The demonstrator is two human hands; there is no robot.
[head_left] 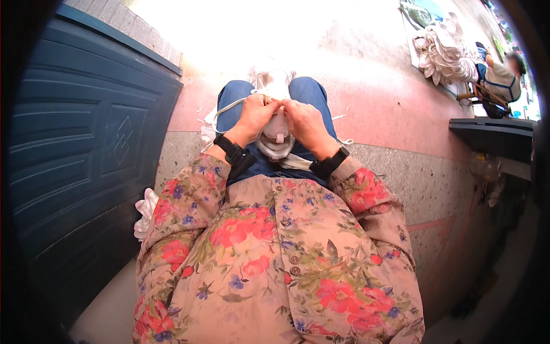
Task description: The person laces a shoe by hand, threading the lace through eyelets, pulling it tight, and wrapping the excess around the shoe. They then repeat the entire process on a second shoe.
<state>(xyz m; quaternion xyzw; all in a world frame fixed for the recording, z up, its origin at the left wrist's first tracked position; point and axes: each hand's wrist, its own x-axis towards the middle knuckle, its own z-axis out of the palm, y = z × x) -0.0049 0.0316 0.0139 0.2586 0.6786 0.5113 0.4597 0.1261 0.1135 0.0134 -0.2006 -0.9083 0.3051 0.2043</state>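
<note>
A pale shoe [277,127] rests upright between my thighs, its heel and opening toward me and its toe pointing away. My left hand [255,118] and my right hand [310,124] meet over its upper, fingertips pinched together. A white shoelace [227,107] loops out from beside my left fingers and hangs down over the left thigh. Another lace end [345,141] sticks out past the right thigh. Both hands are closed at the lacing; the bit of lace between the fingertips is mostly covered by them.
A dark blue panelled door [97,132] stands close on my left, with a white bundle [146,214] by its lower edge. Off to the far right are a heap of pale shoes [450,51], a seated person [501,77] and a dark ledge [491,137].
</note>
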